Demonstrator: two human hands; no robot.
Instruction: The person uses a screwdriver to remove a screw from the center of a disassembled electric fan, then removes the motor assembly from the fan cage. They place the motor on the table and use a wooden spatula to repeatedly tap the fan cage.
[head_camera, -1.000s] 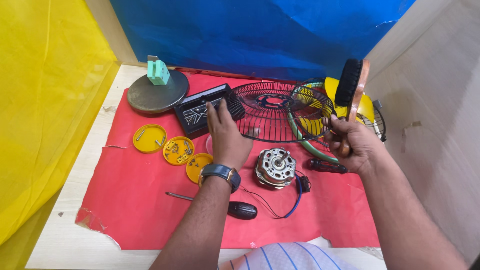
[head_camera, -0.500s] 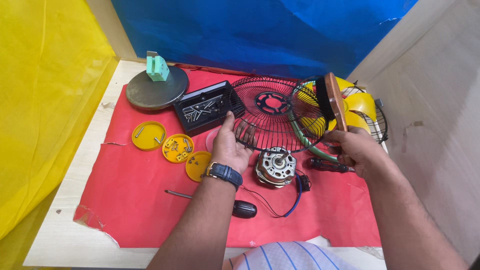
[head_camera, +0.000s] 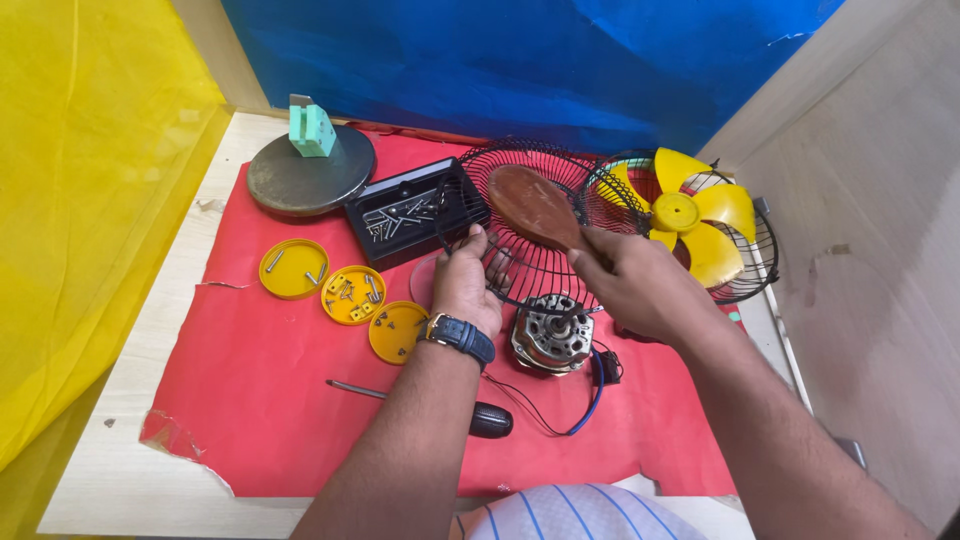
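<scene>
- left hand (head_camera: 468, 285) grips the rim of the black wire fan guard (head_camera: 525, 225) lying on the red mat (head_camera: 280, 400).
- right hand (head_camera: 640, 285) is closed around a brown brush (head_camera: 535, 207) held over the guard, above the fan motor (head_camera: 552, 335).

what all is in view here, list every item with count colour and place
black wire fan guard: 1, black, centre back of the mat, gripped at its rim
second wire guard: 1, dark with green rim, right back, under the blade
yellow plastic fan blade: 1, yellow, right back
brown wooden brush: 1, brown, over the black guard
metal fan motor: 1, silver, centre, with blue and black wires
black screw tray: 1, black, left of guard
round yellow lids: 3, yellow, left centre, holding screws
dark round base: 1, grey, back left, green block on top
screwdriver: 1, black handle, front
red mat: 1, red, on table
left hand: on guard rim, watch on wrist
right hand: holds brush
</scene>
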